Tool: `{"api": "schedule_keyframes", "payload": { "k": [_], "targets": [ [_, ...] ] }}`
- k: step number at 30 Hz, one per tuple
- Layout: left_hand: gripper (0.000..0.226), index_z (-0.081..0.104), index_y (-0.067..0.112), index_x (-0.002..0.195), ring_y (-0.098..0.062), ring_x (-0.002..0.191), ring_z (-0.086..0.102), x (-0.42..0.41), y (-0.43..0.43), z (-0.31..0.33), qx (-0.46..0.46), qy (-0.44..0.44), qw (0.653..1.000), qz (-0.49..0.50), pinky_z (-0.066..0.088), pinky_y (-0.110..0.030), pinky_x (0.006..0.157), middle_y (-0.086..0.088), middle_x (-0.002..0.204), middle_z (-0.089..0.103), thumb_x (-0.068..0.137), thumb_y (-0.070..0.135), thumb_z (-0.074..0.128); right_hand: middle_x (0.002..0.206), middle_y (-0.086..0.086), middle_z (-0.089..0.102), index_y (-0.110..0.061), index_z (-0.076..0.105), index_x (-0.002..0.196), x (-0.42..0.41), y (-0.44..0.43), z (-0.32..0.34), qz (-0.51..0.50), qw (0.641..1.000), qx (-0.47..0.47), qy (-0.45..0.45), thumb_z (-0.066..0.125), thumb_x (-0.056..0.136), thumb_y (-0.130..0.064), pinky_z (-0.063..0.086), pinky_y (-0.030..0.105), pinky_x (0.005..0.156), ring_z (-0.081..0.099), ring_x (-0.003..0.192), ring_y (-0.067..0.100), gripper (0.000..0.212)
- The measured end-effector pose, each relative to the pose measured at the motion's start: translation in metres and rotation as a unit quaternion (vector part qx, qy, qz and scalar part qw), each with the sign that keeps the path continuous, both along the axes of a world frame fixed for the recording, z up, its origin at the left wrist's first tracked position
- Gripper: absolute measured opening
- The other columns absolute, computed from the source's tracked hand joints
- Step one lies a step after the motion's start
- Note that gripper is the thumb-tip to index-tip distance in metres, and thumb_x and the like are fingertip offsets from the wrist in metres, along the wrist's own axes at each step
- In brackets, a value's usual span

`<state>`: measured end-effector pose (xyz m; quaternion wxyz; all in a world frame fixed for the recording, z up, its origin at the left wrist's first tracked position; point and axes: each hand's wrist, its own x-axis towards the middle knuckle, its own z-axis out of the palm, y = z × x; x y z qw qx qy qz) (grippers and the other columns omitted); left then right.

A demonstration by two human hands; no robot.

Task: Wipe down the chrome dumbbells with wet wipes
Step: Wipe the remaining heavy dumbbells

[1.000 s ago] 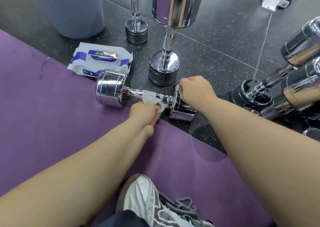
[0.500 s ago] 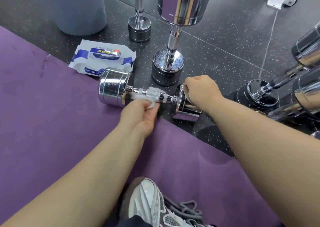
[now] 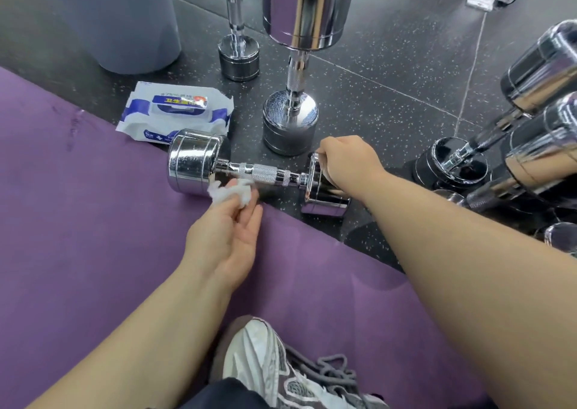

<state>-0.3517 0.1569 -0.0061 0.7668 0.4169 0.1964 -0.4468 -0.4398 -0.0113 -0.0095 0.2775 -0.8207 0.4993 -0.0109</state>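
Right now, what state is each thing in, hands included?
dumbbell: lying on its side.
wipe: bunched up, close against the dumbbell.
left hand: pinches the wipe.
right hand: grips the dumbbell's right end.
wipe pack: flat on the floor, flap looks closed.
tall dumbbell: standing on end.

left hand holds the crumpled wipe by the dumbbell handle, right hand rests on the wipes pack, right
No: the head view shows the right hand gripping the right end of the lying dumbbell, not the wipes pack. The left hand does hold the crumpled wipe by the handle.
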Motion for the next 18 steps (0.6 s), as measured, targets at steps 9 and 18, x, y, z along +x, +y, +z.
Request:
{"api": "schedule_keyframes", "payload": {
  "k": [9, 18],
  "targets": [
    [0.014, 0.067, 0.025, 0.079, -0.005, 0.063, 0.059, 0.012, -0.051, 0.032, 0.158, -0.524, 0.796, -0.257, 0.045, -0.020, 0.058, 0.013, 0.069, 0.068, 0.080, 0.013, 0.074, 0.088, -0.005, 0.070, -0.012, 0.074, 0.104, -0.018, 0.031, 0.012, -0.182, 0.872, 0.222, -0.396, 0.057, 0.094, -0.015, 0.053, 0.032, 0.088, 0.063, 0.089, 0.012, 0.020],
    [0.046, 0.058, 0.017, 0.120, -0.012, 0.089, 0.066, 0.002, -0.074, 0.038, 0.165, -0.579, 0.673, -0.431, 0.050, -0.027, 0.063, 0.006, 0.105, 0.071, 0.081, -0.007, 0.047, 0.077, -0.012, 0.070, -0.025, 0.076, 0.084, -0.053, 0.016, 0.020, -0.145, 0.929, 0.057, -0.334, 0.062, 0.084, -0.001, 0.046, 0.019, 0.068, 0.060, 0.069, 0.004, 0.028]
  ]
}}
